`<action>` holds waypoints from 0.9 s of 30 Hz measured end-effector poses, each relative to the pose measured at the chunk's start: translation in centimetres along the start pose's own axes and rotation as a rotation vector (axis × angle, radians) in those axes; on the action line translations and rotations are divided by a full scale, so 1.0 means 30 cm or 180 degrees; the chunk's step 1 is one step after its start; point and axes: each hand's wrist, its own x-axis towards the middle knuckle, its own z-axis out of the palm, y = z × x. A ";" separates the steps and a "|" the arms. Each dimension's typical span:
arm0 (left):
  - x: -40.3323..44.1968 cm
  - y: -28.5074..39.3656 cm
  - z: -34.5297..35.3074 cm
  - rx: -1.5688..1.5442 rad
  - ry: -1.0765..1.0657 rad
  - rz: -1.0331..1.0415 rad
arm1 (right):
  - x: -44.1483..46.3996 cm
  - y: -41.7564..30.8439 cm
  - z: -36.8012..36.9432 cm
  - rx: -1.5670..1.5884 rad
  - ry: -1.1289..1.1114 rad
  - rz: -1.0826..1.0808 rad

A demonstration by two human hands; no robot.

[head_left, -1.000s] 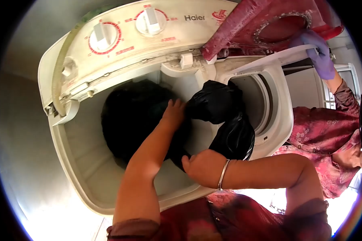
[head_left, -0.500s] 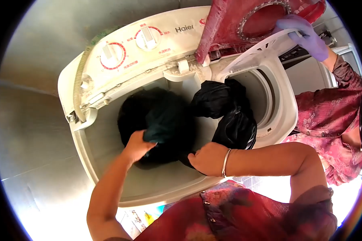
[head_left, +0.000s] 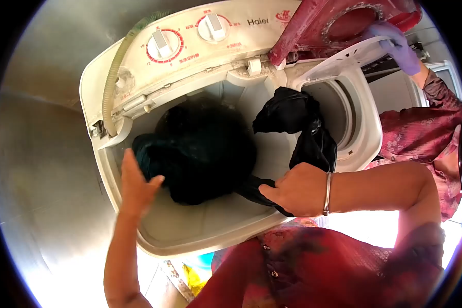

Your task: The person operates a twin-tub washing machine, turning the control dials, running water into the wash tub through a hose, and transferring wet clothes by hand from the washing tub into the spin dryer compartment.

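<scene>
Dark wet clothes (head_left: 205, 159), black and deep green, lie bunched in the wash tub (head_left: 161, 226) of a twin-tub washing machine. My left hand (head_left: 137, 187) is at the tub's left side beside the green-black cloth, thumb and fingers apart. Whether its fingertips touch the fabric is unclear. At the front right rim, my right hand (head_left: 300, 190) is closed round a stretched black cloth (head_left: 254, 191) that runs back into the pile. Just behind that hand, a shiny black garment (head_left: 313, 138) hangs over the divider between wash tub and spin drum (head_left: 339, 110).
Another person's purple-gloved hand (head_left: 398, 49) is at the raised white inner lid (head_left: 344, 64). A red lid (head_left: 339, 25) stands up behind it. Two dials (head_left: 164, 43) and a ribbed hose (head_left: 113, 87) sit along the back panel. A metal wall is at left.
My left hand has moved left and loosened from the green cloth, which now lies spread further left. My right hand has shifted right, drawing the black cloth out longer. The view has tilted slightly.
</scene>
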 end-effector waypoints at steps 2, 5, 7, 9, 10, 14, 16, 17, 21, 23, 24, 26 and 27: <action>-0.009 0.141 0.062 0.0371 -0.0809 0.0964 | -0.022 -0.018 -0.018 -0.0134 -0.0076 0.0088; -0.029 0.281 0.278 -0.0831 -0.2205 0.1663 | -0.047 -0.038 -0.038 -0.0417 0.0193 0.0086; -0.034 0.297 0.427 -0.0782 -0.2195 0.1906 | -0.075 -0.069 -0.053 -0.0707 0.0206 0.0126; -0.048 0.356 0.513 -0.1676 -0.1541 0.1769 | -0.106 -0.092 -0.070 -0.0664 0.0223 0.0104; -0.060 0.381 0.525 -0.1707 -0.1535 0.1773 | -0.121 -0.099 -0.075 -0.0642 0.0189 0.0118; -0.071 0.427 0.447 -0.1429 -0.2497 0.1168 | -0.200 -0.110 -0.099 -0.0920 0.0351 0.0090; -0.065 0.422 0.328 -0.1493 -0.2537 0.1023 | -0.247 -0.116 -0.137 -0.1038 0.0655 0.0048; -0.066 0.420 0.270 -0.1595 -0.2593 0.0930 | -0.267 -0.121 -0.166 -0.1045 0.0714 0.0084; -0.065 0.455 0.060 -0.1595 -0.2539 0.0919 | -0.349 -0.090 -0.236 -0.0924 0.1222 -0.0166; -0.081 0.500 -0.033 -0.1457 -0.2613 0.0958 | -0.392 -0.072 -0.258 -0.0872 0.1482 -0.0418; -0.079 0.512 -0.058 -0.1325 -0.2579 0.0983 | -0.408 -0.055 -0.241 -0.0862 0.1630 -0.0461; -0.089 0.524 -0.058 -0.1501 -0.2541 0.0856 | -0.410 0.003 -0.182 -0.0807 0.1741 -0.0439; -0.086 0.530 -0.048 -0.1563 -0.2484 0.0723 | -0.406 0.029 -0.145 -0.0790 0.1837 -0.0392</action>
